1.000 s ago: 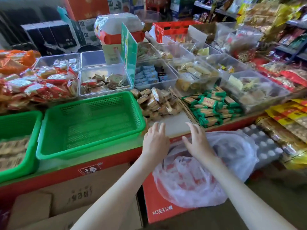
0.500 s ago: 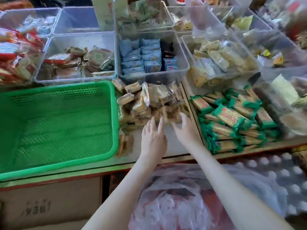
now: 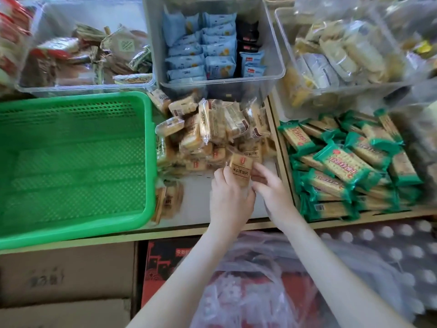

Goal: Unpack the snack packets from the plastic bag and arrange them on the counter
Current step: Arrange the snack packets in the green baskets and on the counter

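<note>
A heap of tan snack packets (image 3: 212, 129) lies on the white counter (image 3: 201, 204) between a green basket and a wooden divider. At the heap's near edge, my left hand (image 3: 228, 197) and my right hand (image 3: 269, 185) together hold one tan snack packet (image 3: 240, 170), fingers curled round its lower end. The clear plastic bag (image 3: 260, 287) sits below the counter under my forearms, on a red carton. What the bag holds is blurred.
An empty green basket (image 3: 71, 162) fills the left. Green-wrapped biscuit packets (image 3: 343, 162) are stacked right of the wooden divider (image 3: 282, 147). Clear tubs of blue packets (image 3: 212, 48) and mixed snacks (image 3: 82, 48) stand behind. Cardboard boxes (image 3: 59, 280) sit below left.
Both hands moved from above the bag forward onto the counter and took hold of one tan packet at the heap's near edge. The camera has tilted down and closer.
</note>
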